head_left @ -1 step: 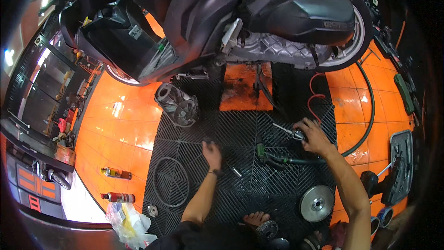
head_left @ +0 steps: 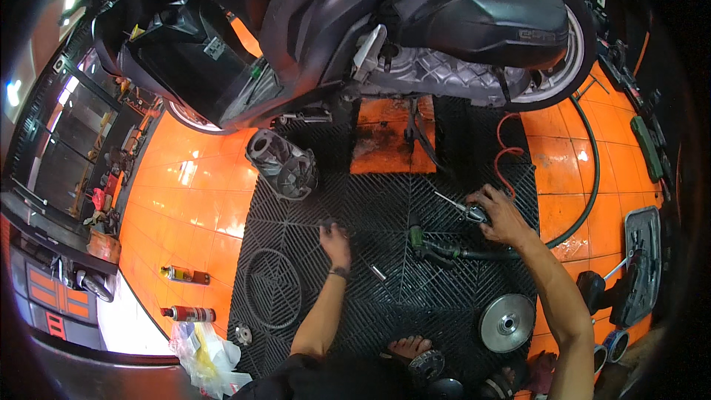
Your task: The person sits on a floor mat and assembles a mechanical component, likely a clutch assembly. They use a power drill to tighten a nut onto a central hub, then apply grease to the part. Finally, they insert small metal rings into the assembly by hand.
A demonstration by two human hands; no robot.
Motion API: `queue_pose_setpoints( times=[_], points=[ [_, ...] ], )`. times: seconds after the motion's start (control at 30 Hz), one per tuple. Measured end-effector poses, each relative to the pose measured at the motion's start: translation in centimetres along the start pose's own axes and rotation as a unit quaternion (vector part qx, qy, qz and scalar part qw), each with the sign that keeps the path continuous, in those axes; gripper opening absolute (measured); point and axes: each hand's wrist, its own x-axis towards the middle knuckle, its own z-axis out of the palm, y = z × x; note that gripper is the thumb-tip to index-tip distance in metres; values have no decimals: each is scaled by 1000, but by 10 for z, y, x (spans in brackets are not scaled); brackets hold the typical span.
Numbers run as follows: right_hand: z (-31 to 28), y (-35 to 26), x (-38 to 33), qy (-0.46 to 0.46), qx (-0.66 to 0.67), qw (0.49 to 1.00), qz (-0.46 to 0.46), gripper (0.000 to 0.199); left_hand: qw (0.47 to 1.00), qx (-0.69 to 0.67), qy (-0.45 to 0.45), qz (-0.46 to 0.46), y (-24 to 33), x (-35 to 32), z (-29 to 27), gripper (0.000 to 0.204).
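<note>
My right hand (head_left: 500, 215) is closed around an air blow gun (head_left: 474, 212), whose thin metal nozzle points up and to the left. A red coiled hose (head_left: 508, 151) runs above that hand. My left hand (head_left: 337, 246) hangs over the black grooved mat (head_left: 348, 200) with its fingers curled around a small dark thing, too dim to name. Between the hands and a little nearer lies a short shiny metal tube (head_left: 378, 272). Next to my right hand rests a green-and-black hose nozzle (head_left: 429, 246) on a thick dark hose.
A dark scooter (head_left: 311, 44) stands across the far side. Left on the mat are a drive belt (head_left: 248, 289) and a grey bin-like container (head_left: 281, 167). A round metal disc (head_left: 492, 324) lies near right. Two spray cans (head_left: 185, 275) and a plastic bag (head_left: 204, 355) lie at left.
The whole view has shifted slightly. My hands and the things in them look nearly the same.
</note>
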Motion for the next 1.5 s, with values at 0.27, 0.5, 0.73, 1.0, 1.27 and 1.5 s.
queue_pose_setpoints(
  times=[0.27,0.5,0.73,1.0,1.27,1.5],
  points=[
    [2,-106,28,-11,-49,975,-216,48,764,-605,14,-224,44,-4,3,27],
    [45,-154,55,-111,78,959,-250,39,655,-697,-156,-247,92,-1,17,33],
    [53,-195,63,-141,62,974,-167,51,798,-543,-159,-206,113,12,-2,30],
    [49,-200,72,-167,80,976,-110,53,824,-531,-113,-165,125,13,-19,32],
    [53,-196,75,-119,123,978,-118,47,823,-521,-161,-156,111,11,-15,31],
    [63,-196,74,-118,118,979,-116,47,819,-524,-178,-154,112,2,-10,30]
  ],
)
